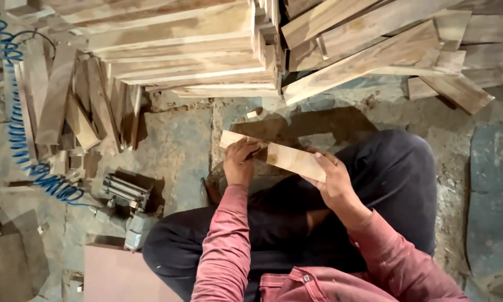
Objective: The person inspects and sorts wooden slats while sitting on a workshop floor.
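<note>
Above stone floor, wooden strip spans both hands' fingers.

There is one view only, from a camera on the person's head. It looks steeply down and a little forward, close over the hands and the lap. Beyond the hands it reaches the floor and the stacked planks.
</note>
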